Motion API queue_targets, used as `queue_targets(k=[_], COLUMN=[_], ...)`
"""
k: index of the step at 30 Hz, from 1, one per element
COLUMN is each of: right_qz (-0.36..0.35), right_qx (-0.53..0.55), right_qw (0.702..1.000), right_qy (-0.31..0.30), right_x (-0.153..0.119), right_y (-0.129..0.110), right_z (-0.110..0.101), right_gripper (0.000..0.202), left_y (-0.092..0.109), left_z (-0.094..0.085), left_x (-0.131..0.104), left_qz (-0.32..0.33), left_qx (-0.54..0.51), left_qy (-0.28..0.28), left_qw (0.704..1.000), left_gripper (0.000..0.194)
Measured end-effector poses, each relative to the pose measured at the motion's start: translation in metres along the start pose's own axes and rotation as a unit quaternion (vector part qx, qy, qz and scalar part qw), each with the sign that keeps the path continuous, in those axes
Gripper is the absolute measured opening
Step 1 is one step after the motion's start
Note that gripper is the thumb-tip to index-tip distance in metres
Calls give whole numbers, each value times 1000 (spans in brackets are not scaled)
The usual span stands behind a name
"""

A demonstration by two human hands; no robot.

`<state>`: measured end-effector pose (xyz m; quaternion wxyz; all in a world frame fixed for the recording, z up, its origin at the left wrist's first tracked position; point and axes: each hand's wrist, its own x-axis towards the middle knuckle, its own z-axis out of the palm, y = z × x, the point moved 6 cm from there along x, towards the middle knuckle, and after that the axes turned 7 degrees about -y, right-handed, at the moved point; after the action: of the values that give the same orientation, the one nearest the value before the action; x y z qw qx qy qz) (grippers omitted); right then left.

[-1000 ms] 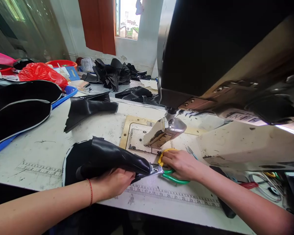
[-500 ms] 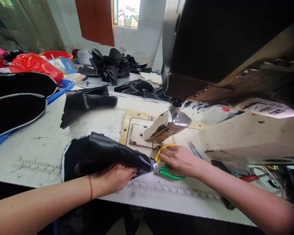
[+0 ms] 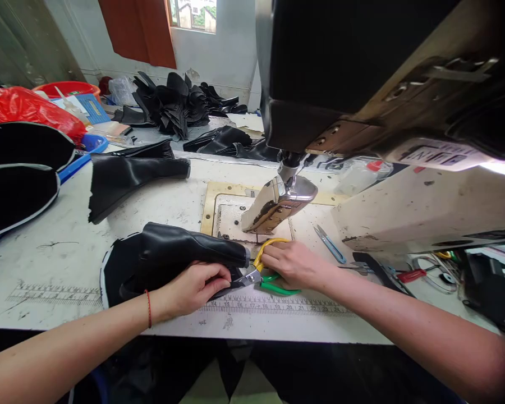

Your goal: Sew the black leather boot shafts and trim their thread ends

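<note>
A black leather shoe upper (image 3: pixel 185 245) with a white-edged black lining lies near the table's front edge. My left hand (image 3: pixel 202 287) pinches its lower edge, thumb and fingers pressed together. Around the yellow and green handles of the scissors (image 3: pixel 252 276), my right hand (image 3: pixel 289 264) is closed. The metal blades point left and reach the black material just right of my left fingertips; their tips are hidden there. Printed ruler marks run along the table just below the scissors.
Behind the scissors rises the sewing machine post (image 3: pixel 273 205), under the large machine head (image 3: pixel 328 73). Blue snips (image 3: pixel 330 245) lie to the right. Another black upper (image 3: pixel 134 177) is at the left, and a pile of black pieces (image 3: pixel 172 104) stands farther back.
The view has shifted. The scissor blades now show more fully, reaching in beside my left fingers under the leather edge. My left thumb and fingertips have come into sight.
</note>
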<state>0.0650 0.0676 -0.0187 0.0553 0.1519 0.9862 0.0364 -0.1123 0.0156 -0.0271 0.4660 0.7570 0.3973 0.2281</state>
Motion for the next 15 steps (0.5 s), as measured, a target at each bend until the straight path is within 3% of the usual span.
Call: queue_targets(k=[5,11,15], right_qz=[7,-13,2], right_qx=[7,27,43], right_qw=[1000,999,999], right_qy=[6,39,29], right_x=[4,6,10], right_y=[-4,-3,-6], right_z=[2,-3,-2], right_gripper=[11,6,4], left_y=[-10,-12,-12], left_z=[0,1,-1], left_x=[-1,-2,0], left_qz=[-60,-56,-49], left_qx=[-161,-260,-291], left_qy=[-30,-48,-46], left_qw=[985,963,954], left_gripper=[15,15,17])
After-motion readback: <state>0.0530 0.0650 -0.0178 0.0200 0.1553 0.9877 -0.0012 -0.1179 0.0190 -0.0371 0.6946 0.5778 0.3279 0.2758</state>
